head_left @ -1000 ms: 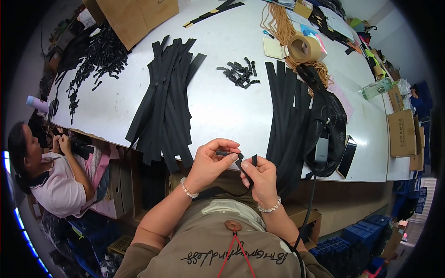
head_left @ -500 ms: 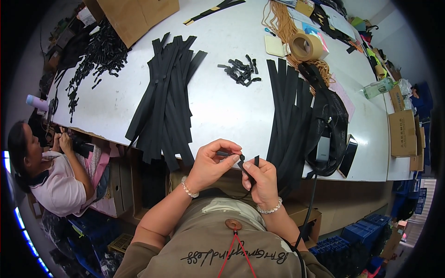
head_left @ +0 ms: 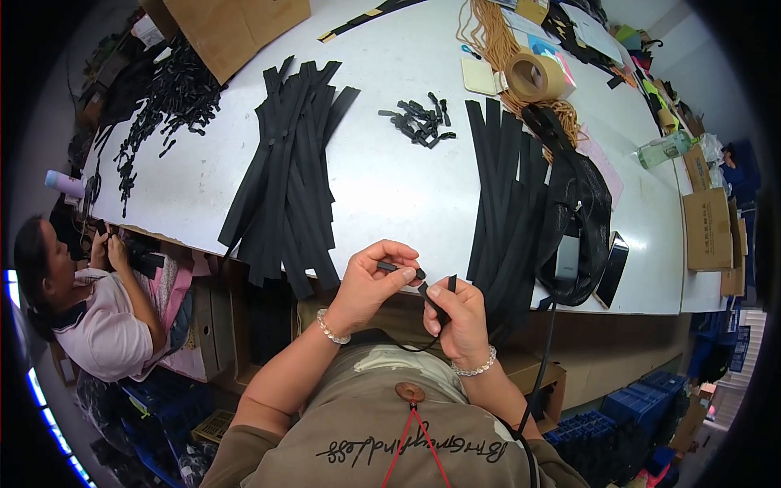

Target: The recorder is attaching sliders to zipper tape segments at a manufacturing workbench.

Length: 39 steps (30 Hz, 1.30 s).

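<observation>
My left hand (head_left: pixel 370 285) pinches a small black zipper pull (head_left: pixel 388 266) between thumb and fingers, in front of the table edge. Close beside it, my right hand (head_left: pixel 460 315) is closed on a black zipper strip (head_left: pixel 436 309), whose upper end meets the pull near my left fingertips. Whether the two pieces are joined is too small to tell. Ahead on the white table (head_left: pixel 390 191) lies a small heap of black zipper pulls (head_left: pixel 421 122). Long black strips are stacked in a left pile (head_left: pixel 289 171) and a right pile (head_left: pixel 504 187).
A black mesh bag (head_left: pixel 573 220) and a phone (head_left: pixel 612 272) lie right of the strips. Behind them are a tape roll (head_left: pixel 529 79) and tan cord (head_left: pixel 488 37). Far left stand a cardboard box (head_left: pixel 236 32) and a larger black heap (head_left: pixel 183 85). A co-worker (head_left: pixel 106 317) sits at left.
My left fingers have shifted slightly, and more of the zipper pull shows between them. My right hand keeps its grip on the zipper strip, almost unmoved.
</observation>
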### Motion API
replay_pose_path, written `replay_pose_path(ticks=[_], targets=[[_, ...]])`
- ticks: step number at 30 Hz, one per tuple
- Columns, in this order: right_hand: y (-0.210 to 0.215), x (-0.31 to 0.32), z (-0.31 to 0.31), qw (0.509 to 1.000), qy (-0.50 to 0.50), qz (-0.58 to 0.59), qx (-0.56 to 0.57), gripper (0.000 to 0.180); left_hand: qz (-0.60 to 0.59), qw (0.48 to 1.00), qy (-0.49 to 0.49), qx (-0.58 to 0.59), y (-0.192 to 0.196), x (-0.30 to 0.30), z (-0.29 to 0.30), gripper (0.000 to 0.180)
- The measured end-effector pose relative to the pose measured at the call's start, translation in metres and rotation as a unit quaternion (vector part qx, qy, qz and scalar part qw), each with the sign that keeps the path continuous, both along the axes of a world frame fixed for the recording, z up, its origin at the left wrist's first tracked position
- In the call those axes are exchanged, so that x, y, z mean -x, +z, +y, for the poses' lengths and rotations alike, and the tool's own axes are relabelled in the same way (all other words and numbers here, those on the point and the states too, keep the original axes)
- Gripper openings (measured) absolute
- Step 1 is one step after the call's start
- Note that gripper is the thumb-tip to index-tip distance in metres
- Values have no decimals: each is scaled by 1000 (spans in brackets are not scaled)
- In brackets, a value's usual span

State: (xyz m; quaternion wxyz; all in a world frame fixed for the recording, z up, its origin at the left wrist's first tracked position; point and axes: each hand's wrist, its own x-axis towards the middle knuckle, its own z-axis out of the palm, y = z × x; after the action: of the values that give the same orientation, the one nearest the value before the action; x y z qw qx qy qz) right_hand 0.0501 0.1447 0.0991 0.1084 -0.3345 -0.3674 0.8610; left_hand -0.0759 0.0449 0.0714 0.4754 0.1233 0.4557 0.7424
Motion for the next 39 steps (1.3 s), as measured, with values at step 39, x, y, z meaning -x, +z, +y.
replay_pose_path(ticks=[39], targets=[[-7, -5, -6, 999, -18, 27, 31, 11, 161, 985, -47, 34, 3, -6, -9, 20]])
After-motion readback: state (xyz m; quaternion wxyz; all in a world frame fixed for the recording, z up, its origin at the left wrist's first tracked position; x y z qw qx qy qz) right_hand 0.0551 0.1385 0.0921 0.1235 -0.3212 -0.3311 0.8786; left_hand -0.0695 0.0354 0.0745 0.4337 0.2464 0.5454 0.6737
